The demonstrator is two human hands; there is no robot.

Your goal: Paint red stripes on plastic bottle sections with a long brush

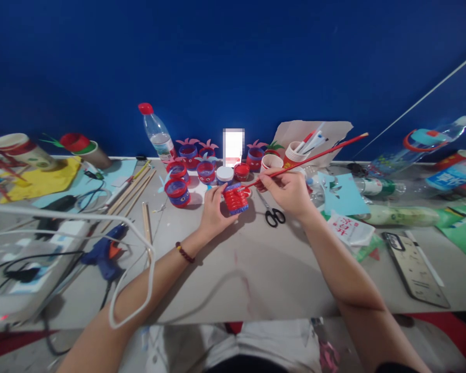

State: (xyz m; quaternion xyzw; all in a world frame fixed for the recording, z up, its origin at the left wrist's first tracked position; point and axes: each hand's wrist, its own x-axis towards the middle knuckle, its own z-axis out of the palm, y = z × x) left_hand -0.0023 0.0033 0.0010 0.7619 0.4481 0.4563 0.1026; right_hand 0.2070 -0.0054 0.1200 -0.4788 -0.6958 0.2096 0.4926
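Between the thumb and fingers of my left hand (213,212) is a small red and blue painted cup (236,199), tilted on its side above the table. My right hand (288,190) grips a long red paintbrush (318,155), and its tip meets the red side of the cup. Just behind the cup stand a white-lidded jar (224,174) and an open pot of red paint (241,171). Several painted cups with eyes, such as the front one (177,193), stand to the left. Black-handled scissors (275,217) lie below my right hand.
A blue glue gun (107,251), a power strip (54,254) and a white cable (152,274) lie at left. A red-capped bottle (157,133) stands at the back. Paper cups (272,163), plastic bottles (380,186) and a phone (413,269) are at right.
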